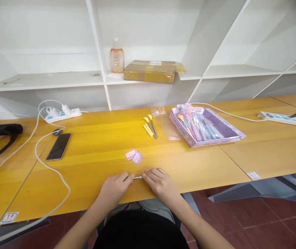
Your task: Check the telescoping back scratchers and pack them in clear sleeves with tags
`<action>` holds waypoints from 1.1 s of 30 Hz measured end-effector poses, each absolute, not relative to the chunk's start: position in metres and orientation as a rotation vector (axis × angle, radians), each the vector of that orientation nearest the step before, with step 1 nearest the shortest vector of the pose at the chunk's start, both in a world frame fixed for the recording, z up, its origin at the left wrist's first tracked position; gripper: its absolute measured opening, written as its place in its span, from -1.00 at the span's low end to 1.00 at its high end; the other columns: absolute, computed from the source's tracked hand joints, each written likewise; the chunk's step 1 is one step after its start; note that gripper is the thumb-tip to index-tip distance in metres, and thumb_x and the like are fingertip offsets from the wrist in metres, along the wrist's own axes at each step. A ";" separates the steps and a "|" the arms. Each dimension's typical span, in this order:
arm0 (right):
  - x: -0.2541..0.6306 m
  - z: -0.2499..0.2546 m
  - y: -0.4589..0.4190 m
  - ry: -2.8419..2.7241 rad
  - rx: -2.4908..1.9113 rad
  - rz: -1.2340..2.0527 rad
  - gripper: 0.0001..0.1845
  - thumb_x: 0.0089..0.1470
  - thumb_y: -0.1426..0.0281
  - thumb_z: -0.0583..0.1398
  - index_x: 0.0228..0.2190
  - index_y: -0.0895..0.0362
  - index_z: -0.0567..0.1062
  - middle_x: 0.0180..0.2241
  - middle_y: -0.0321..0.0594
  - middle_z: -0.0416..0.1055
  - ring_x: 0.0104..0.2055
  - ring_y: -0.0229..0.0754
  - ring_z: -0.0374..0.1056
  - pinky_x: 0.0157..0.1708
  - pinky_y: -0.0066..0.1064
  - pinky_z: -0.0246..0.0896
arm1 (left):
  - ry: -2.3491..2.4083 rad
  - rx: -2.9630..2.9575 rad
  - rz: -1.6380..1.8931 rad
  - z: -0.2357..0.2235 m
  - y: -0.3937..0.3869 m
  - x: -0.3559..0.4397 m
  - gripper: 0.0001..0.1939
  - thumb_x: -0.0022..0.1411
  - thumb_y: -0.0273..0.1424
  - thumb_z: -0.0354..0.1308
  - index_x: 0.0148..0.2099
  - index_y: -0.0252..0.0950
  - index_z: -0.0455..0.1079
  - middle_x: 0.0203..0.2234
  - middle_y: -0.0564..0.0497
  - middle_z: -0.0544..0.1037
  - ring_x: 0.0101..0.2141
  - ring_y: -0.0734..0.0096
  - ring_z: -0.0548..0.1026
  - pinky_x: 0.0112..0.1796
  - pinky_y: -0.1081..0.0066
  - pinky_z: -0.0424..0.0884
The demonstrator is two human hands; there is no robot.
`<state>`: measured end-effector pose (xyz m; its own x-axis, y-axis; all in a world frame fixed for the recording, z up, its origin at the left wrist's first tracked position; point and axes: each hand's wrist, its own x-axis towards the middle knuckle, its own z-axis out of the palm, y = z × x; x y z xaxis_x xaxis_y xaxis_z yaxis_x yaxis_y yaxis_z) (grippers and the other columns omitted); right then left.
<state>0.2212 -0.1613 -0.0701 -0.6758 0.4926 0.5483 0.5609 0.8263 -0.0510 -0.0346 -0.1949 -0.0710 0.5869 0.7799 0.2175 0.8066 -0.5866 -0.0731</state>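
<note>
Near the front edge of the table, a slim pen [137, 177] is held level between my two hands. My left hand [117, 185] is closed around its dark end. On its light blue end, my right hand [159, 183] is closed, with the fingers covering most of that part. Just beyond the hands lie small pink and purple printed cards [137, 157], overlapping each other. Farther back are yellow-topped pens [152, 126] with grey barrels, and yellow pieces [148, 130] lie beside them.
A purple cardboard tray [225, 128] holds several bagged pens [198, 126]. Clear plastic wrappers [170, 126] lie to its left. Left are a phone [59, 147], white cable [59, 176] and power strip [67, 115]. The shelf holds a bottle [117, 58] and taped carton [150, 72].
</note>
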 end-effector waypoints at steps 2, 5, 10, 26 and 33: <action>0.218 -0.076 -0.159 -2.417 -0.804 -0.126 -0.74 0.49 0.49 0.08 0.02 0.14 0.55 -0.22 -0.10 0.61 -0.20 -0.07 0.41 -0.22 -0.21 0.23 | -1.403 -2.700 -0.221 -0.074 -0.195 -0.036 -0.71 0.62 -0.35 -0.03 0.22 -0.26 0.42 -0.25 -0.08 0.62 -0.31 0.28 0.63 -0.34 0.38 0.47; 0.220 -0.082 -0.155 -2.383 -0.812 -0.089 -0.75 0.49 0.47 0.10 0.04 0.13 0.55 -0.16 -0.09 0.61 -0.16 -0.06 0.41 -0.18 -0.22 0.24 | -1.478 -2.744 -0.222 -0.075 -0.198 -0.038 -0.68 0.62 -0.33 -0.05 0.25 -0.26 0.40 -0.16 -0.12 0.63 -0.26 0.25 0.63 -0.30 0.36 0.49; 0.221 -0.083 -0.155 -2.376 -0.824 -0.067 -0.75 0.49 0.48 0.08 0.02 0.16 0.55 -0.17 -0.11 0.60 -0.19 -0.07 0.38 -0.18 -0.22 0.19 | -1.604 -2.783 -0.267 -0.068 -0.201 -0.035 -0.68 0.63 -0.32 -0.09 0.19 -0.22 0.44 -0.15 -0.10 0.62 -0.22 0.26 0.61 -0.25 0.37 0.47; 0.293 -0.060 -0.140 -2.319 -0.862 -0.198 -0.63 0.43 0.56 0.13 0.14 0.07 0.55 -0.07 -0.15 0.65 -0.11 -0.09 0.49 -0.08 -0.19 0.25 | -1.658 -2.772 -0.091 -0.046 -0.194 -0.105 -0.65 0.62 -0.13 -0.08 -0.04 -0.16 0.47 -0.27 0.00 0.67 -0.29 0.28 0.65 -0.30 0.41 0.42; 0.420 -0.069 -0.113 -2.177 -1.099 -0.409 -0.62 0.40 0.53 0.12 0.04 -0.04 0.64 -0.15 -0.19 0.69 -0.09 -0.03 0.54 -0.06 -0.18 0.33 | -1.695 -2.731 -0.316 -0.050 -0.207 -0.207 -0.53 0.55 0.06 -0.04 -0.06 -0.12 0.54 -0.32 0.05 0.71 -0.35 0.28 0.65 -0.33 0.40 0.44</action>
<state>0.4200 -0.1132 -0.0692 -0.4324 0.5956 0.6769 0.8007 0.5989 -0.0155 -0.2075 -0.2072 -0.0496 0.4311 0.8943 0.1194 0.8772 -0.4465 0.1767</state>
